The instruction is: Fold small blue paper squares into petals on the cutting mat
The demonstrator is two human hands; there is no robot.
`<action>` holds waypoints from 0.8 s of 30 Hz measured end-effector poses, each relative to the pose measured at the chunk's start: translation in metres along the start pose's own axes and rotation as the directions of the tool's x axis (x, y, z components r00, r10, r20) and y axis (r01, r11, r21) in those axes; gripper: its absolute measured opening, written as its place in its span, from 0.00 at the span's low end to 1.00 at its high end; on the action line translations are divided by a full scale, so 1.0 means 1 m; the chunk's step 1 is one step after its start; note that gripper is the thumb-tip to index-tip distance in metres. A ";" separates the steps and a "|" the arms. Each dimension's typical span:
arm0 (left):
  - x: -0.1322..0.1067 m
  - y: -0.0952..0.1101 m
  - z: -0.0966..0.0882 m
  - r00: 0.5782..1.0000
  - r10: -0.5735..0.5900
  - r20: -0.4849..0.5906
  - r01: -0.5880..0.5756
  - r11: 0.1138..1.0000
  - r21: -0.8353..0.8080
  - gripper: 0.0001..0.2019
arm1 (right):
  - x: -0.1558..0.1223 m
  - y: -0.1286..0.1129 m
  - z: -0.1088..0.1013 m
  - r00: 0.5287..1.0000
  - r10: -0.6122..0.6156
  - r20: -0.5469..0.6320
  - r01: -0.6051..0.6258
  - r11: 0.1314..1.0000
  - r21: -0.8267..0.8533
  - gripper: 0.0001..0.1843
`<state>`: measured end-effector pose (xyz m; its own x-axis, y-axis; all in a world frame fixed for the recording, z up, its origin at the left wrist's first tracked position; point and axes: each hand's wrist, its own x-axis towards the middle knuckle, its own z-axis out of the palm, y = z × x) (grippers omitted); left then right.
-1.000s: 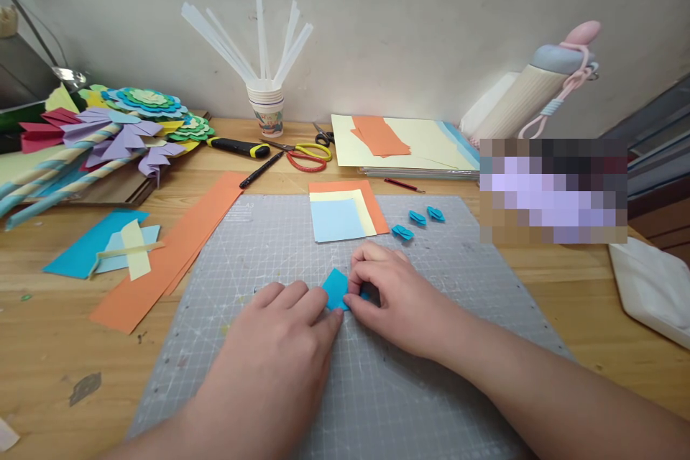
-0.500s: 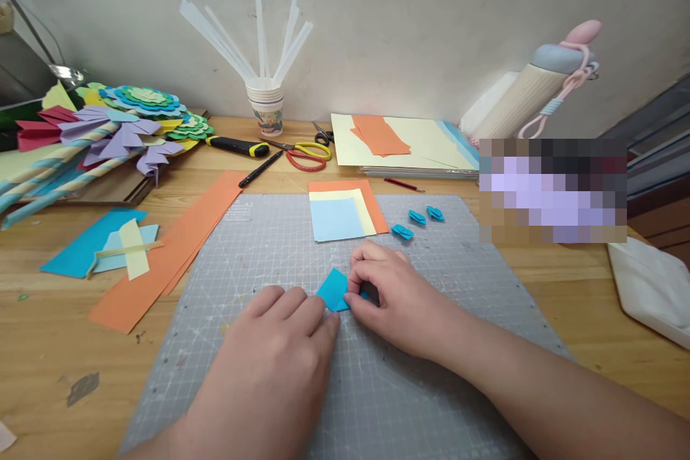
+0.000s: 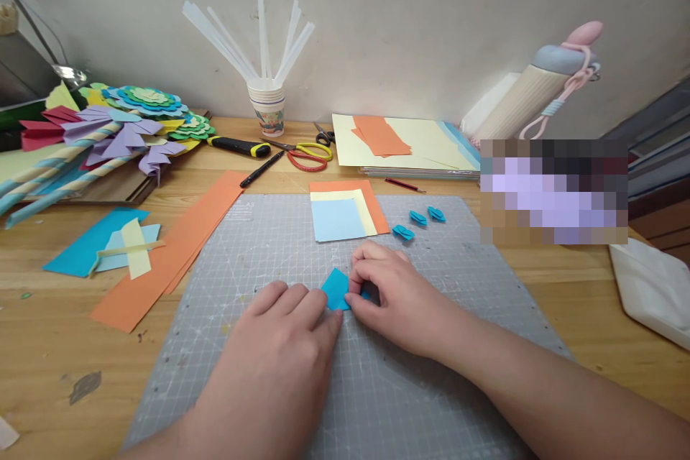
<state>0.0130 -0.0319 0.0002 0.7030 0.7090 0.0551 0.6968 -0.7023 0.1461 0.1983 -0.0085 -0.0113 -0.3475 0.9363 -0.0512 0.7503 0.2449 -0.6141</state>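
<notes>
A small piece of folded blue paper (image 3: 337, 290) lies on the grey cutting mat (image 3: 431, 402) between my hands. My left hand (image 3: 288, 345) has its fingers curled, thumb and fingertips gripping the paper's left and near edge. From the right, my right hand (image 3: 391, 295) pinches the paper between thumb and fingers, which hide part of it. Beyond my right hand sit three little folded blue paper shapes (image 3: 417, 218). A stack of square paper sheets (image 3: 338, 218), light blue over pale yellow over orange, rests at the mat's far edge.
Orange paper strips (image 3: 162, 259) and blue paper (image 3: 80, 248) lie left. Behind are a utility knife (image 3: 237, 146), a pen (image 3: 262, 169), scissors (image 3: 308, 157), a paper cup (image 3: 269, 111) with white strips and a paper pile (image 3: 425, 142). Paper flowers (image 3: 116, 129) stand far left, a bottle (image 3: 522, 97) right.
My left hand's fingers have shifted very slightly along the blue paper's edge. The whole view has drifted a little to the right; my right hand keeps its pinch.
</notes>
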 end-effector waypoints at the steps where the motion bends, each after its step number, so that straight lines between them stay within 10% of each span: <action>1: 0.000 0.000 0.000 1.000 -0.004 0.001 0.004 1.000 -0.006 0.09 | 0.000 0.000 0.000 1.000 -0.004 0.000 0.004 1.000 0.000 0.08; 24: -0.001 -0.001 0.003 1.000 -0.015 -0.011 0.015 1.000 -0.003 0.11 | 0.000 0.001 0.003 1.000 -0.009 -0.007 0.008 0.999 -0.035 0.09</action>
<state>0.0126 -0.0320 -0.0027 0.6910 0.7200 0.0642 0.7066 -0.6915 0.1499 0.1975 -0.0093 -0.0139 -0.3500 0.9359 -0.0405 0.7667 0.2614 -0.5864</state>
